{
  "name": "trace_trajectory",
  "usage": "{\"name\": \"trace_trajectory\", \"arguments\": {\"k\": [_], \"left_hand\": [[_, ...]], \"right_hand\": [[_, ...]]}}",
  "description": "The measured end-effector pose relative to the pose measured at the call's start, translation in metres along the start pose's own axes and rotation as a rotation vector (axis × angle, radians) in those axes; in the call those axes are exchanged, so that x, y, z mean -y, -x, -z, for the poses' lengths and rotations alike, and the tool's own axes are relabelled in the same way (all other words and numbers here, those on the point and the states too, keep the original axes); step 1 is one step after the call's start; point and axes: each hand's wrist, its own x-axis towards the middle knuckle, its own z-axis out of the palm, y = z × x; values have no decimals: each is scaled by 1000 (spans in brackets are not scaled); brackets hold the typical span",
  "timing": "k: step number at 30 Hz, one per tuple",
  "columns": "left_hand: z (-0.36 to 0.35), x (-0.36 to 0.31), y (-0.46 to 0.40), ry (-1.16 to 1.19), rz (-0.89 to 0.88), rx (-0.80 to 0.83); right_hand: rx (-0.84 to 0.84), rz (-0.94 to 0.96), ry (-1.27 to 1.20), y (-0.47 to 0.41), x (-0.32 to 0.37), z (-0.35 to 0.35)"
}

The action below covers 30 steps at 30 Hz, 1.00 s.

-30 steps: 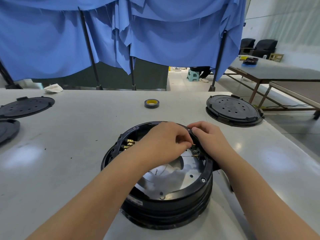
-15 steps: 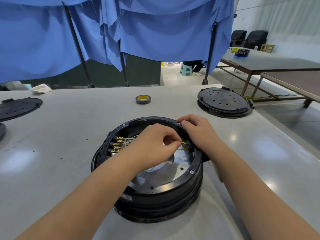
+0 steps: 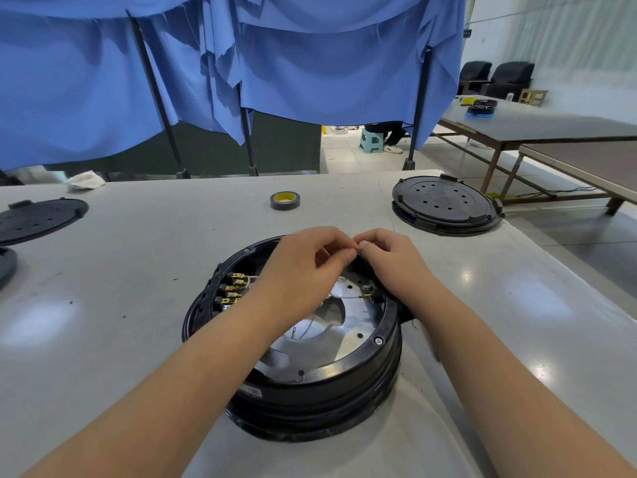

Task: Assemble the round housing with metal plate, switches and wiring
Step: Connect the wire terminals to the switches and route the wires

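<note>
Housing (image 3: 310, 384): black, round, on grey table (image 3: 138, 257), metal plate (image 3: 351, 326) inside, brass switches (image 3: 232, 288) at left wall. Left hand (image 3: 306, 267) and right hand (image 3: 389, 260): fingertips meeting above far rim, pinching something small; what it is cannot be told. Tape roll (image 3: 284, 200): beyond.

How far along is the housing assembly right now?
Done: the metal plate sits inside the round housing, and brass-terminal switches line its left wall. In hand: the left hand and right hand pinch something small at the far rim. Left: a white wire lies loose.
</note>
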Motion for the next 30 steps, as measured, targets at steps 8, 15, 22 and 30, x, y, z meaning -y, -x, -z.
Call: {"name": "trace_trajectory", "arguments": {"k": [8, 15, 22, 30], "left_hand": [[-3, 3, -1, -134, -66, 71], [1, -1, -4, 60, -98, -139], [16, -3, -7, 512, 88, -437], [12, 2, -7, 434, 25, -401]], "right_hand": [[6, -3, -6, 0, 0, 0], [-7, -1, 1, -2, -3, -1], [-1, -5, 23, -1, -3, 0], [-2, -2, 26, -1, -2, 0]]}}
